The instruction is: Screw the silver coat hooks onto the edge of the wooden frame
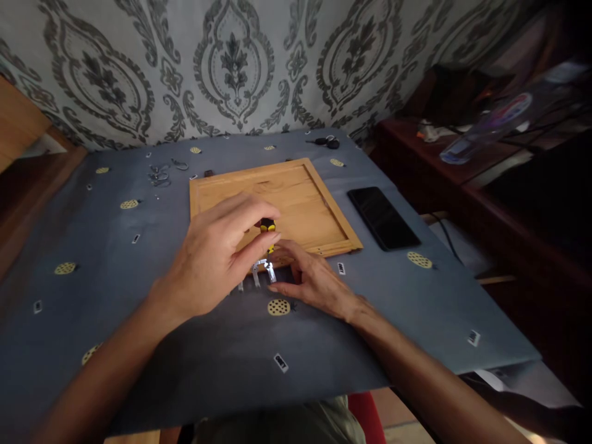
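Note:
A wooden panel with a raised frame [303,213] lies on the blue patterned tablecloth [324,354]. At its near edge are small shiny metal pieces [271,272]. My left hand [217,250] grips a yellow and black screwdriver [268,226] between thumb and fingers, the tool standing upright with its lower end at the metal pieces. On the right of them, my right hand [317,277] curls at the panel's near edge, its thumb and finger around the shiny metal piece.
A black phone [383,217] lies right of the panel. Small metal parts [160,175] rest at the back left, and a dark tool [327,142] at the back. Beyond the table's right side, a plastic bottle [490,132] lies on a reddish surface [407,139]. A patterned wall stands behind.

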Demonstrator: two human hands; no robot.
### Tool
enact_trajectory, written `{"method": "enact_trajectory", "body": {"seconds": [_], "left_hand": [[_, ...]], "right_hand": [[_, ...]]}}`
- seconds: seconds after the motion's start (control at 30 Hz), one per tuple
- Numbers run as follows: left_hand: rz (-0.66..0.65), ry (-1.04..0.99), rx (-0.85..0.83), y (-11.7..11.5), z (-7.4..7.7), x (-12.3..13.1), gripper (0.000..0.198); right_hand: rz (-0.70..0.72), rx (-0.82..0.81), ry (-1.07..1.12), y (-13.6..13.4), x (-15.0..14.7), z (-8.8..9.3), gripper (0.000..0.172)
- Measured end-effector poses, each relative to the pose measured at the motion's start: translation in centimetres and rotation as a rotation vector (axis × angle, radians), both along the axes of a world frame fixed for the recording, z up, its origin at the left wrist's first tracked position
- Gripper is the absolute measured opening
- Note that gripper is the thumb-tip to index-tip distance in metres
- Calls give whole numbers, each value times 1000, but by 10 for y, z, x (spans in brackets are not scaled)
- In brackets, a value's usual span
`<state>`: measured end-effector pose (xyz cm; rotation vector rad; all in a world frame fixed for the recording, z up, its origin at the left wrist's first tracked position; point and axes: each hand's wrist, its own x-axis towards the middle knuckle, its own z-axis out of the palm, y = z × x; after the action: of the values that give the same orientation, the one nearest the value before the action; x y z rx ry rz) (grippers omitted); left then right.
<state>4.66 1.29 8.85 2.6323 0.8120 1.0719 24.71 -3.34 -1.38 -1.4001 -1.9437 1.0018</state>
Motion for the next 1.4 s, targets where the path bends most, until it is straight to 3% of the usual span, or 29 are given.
{"method": "enact_trajectory", "body": {"seconds": [0.7, 0.87, 1.0, 1.1, 1.23, 1.4], "left_hand": [[19, -10, -6, -3, 0, 1, 6], [103, -58, 18, -6, 11, -5, 6], [242, -222, -65, 14, 17, -27, 6], [281, -445, -299, 39, 2, -50, 12], [337, -504, -552, 56, -39, -71, 18], [362, -416, -547, 53, -83, -77, 18]], "right_hand": [[1, -1, 16, 0, 1, -1, 75], [-5, 3, 11, -1, 1, -2, 74], [-9, 18, 3, 1, 1, -4, 72], [-9, 35, 3, 2, 1, -6, 68], [-3, 71, -1, 4, 1, -8, 65], [-8, 87, -4, 5, 2, -11, 62]]}}
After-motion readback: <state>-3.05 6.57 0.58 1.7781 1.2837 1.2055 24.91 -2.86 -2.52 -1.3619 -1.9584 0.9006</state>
